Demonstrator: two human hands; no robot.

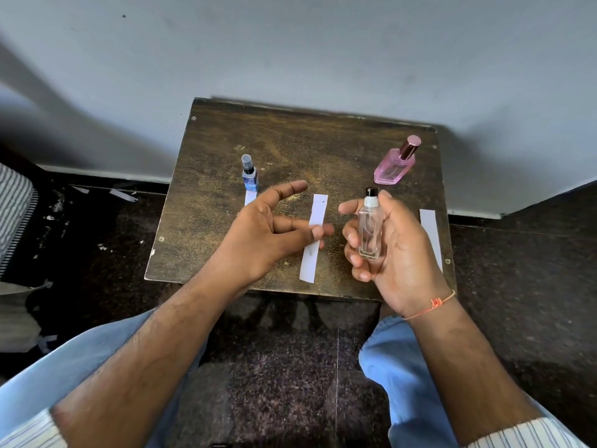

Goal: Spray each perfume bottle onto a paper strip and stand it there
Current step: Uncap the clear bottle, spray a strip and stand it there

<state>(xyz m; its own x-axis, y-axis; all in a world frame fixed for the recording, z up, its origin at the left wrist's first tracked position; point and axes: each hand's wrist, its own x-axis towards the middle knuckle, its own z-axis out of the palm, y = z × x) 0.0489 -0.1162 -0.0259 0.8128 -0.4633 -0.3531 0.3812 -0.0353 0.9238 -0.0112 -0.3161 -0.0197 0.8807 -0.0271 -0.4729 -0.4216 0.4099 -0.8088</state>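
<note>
My right hand [392, 244] grips a clear square glass bottle [369, 231] with a black spray top, held upright above the table's right half. My left hand [274, 231] hovers with loose, spread fingers over the middle white paper strip [311, 253]; the fingertips overlap the strip and I cannot tell whether they touch it. A small blue bottle [250, 176] with a clear cap stands on the far end of the left paper strip [249, 197]. A pink bottle [394, 163] with a metallic pink cap stands at the back right, off any strip. The right paper strip [431, 234] lies bare.
The small dark wooden table [226, 150] stands against a grey wall. Paper scraps lie on the dark floor [97, 237] at the left. My knees in blue jeans are below the table's near edge.
</note>
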